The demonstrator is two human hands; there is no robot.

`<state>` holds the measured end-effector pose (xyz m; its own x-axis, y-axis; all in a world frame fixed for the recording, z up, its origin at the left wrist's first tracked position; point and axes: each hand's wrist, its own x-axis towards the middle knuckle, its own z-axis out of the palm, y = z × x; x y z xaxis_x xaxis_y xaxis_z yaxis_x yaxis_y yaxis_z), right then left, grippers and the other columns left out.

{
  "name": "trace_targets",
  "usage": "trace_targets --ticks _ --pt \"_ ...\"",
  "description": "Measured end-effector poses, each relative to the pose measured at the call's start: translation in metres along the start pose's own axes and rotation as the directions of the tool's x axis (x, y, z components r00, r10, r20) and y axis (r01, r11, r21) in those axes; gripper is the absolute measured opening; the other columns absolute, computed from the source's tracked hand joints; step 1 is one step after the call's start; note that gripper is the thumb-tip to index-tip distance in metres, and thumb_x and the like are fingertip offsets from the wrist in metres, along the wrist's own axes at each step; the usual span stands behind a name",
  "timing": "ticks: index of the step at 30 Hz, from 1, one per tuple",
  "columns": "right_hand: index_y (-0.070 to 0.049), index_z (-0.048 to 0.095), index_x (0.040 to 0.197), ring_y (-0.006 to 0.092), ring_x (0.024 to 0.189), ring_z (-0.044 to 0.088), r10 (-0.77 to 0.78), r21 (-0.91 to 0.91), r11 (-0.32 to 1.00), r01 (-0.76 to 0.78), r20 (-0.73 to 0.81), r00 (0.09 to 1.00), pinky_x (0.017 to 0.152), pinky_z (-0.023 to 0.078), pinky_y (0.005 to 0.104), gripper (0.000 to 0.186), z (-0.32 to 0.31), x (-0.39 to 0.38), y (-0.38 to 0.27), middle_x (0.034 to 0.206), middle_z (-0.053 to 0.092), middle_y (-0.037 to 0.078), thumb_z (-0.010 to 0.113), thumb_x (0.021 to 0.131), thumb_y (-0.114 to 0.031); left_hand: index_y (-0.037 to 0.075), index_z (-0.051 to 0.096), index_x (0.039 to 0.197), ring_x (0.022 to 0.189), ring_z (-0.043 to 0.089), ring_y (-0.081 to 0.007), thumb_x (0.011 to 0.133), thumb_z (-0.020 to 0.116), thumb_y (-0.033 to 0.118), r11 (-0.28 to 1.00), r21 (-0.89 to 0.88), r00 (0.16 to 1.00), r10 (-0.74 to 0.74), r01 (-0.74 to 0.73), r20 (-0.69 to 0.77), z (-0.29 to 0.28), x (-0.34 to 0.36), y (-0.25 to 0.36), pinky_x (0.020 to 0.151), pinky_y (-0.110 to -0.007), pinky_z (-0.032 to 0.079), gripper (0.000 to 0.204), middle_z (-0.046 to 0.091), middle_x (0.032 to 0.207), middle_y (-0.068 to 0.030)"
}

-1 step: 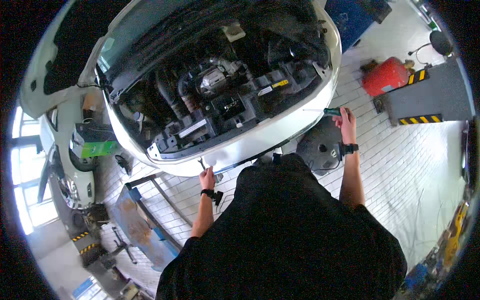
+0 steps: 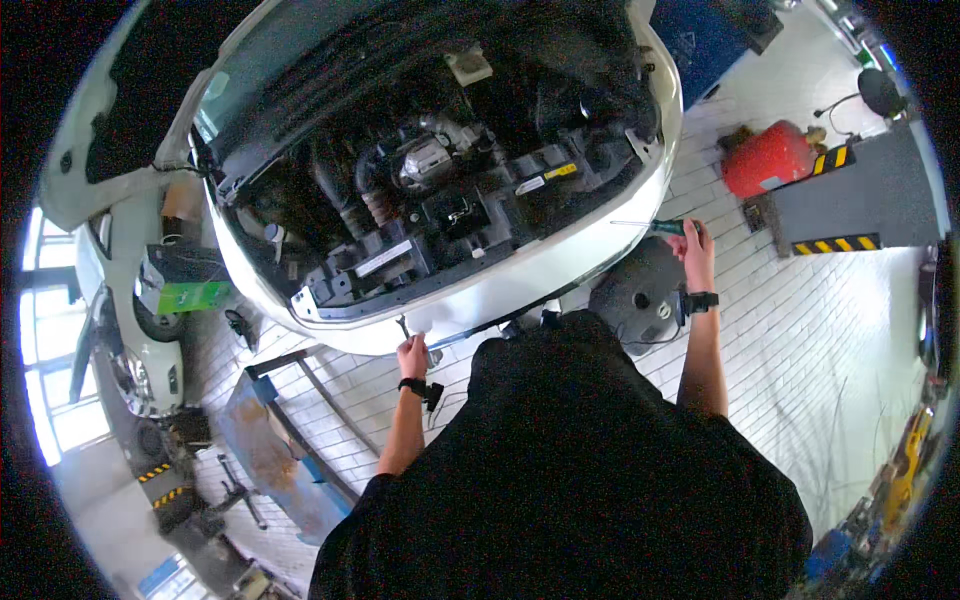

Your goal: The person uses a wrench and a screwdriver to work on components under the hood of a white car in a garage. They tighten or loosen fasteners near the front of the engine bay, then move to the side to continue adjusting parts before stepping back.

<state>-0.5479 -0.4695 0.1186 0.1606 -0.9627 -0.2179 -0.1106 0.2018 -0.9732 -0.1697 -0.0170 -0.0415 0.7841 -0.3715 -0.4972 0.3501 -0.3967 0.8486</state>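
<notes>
My left hand is closed around a small open-ended wrench, its jaw pointing up in front of the car's white bumper. Off to the right, my right hand grips a screwdriver by its dark green handle. The thin shaft points left, across the right end of the bumper. Between and beyond my hands lies the car's open engine bay, with a silver metal part, ribbed hoses and black plastic covers. Whether either tool touches the car I cannot tell.
A black round-topped object stands beside my right wrist. Beyond it are a red tank and a grey lift base with striped edges. At left are a green and black box, a rusty blue frame and another white car.
</notes>
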Motion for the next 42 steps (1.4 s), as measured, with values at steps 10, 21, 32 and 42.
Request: trace_targets --ticks 10,21,32,42 --pt "-0.003 0.057 0.094 0.012 0.061 0.059 -0.289 -0.485 0.835 0.262 0.019 0.957 0.052 0.041 0.0275 0.033 -0.001 0.051 -0.06 0.074 0.065 0.005 0.049 0.094 -0.034 0.009 0.044 0.052 0.043 0.033 -0.0049 0.086 0.064 0.024 0.988 -0.128 0.995 -0.092 0.088 -0.026 0.022 -0.002 0.025 0.041 -0.024 0.024 0.042 0.042 0.051 0.0041" --pt "-0.006 0.054 0.104 0.0389 0.071 0.062 -0.387 -0.62 0.541 0.568 0.416 0.823 0.06 0.049 0.0462 0.031 0.087 0.166 -0.02 0.077 0.065 0.019 0.053 0.092 -0.034 0.011 0.045 0.055 0.044 0.032 -0.0033 0.087 0.061 0.019 0.992 -0.106 0.967 -0.097 0.074 -0.234 0.072 -0.085 0.004 0.04 -0.023 0.022 0.037 0.038 0.051 0.0073" --pt "-0.012 0.052 0.108 0.0374 0.07 0.062 -0.228 -0.671 0.369 0.643 0.605 0.762 0.06 0.05 0.0491 0.028 0.107 0.182 -0.006 0.074 0.065 0.017 0.052 0.091 -0.034 0.014 0.044 0.056 0.042 0.032 -0.0029 0.088 0.062 0.027 0.965 -0.262 0.978 -0.068 0.014 -0.199 0.155 -0.073 0.037 0.039 -0.022 0.021 0.039 0.04 0.05 0.0056" --pt "-0.014 0.053 0.106 0.0397 0.072 0.063 -0.153 -0.8 0.217 0.559 0.537 0.829 0.061 0.05 0.0515 0.038 0.12 0.187 -0.004 0.074 0.066 0.017 0.045 0.091 -0.048 0.012 0.046 0.057 0.043 0.031 -0.0049 0.089 0.06 0.027 0.969 -0.232 0.985 -0.115 0.083 -0.125 0.158 -0.024 0.068 0.039 -0.023 0.021 0.038 0.04 0.051 0.0058"
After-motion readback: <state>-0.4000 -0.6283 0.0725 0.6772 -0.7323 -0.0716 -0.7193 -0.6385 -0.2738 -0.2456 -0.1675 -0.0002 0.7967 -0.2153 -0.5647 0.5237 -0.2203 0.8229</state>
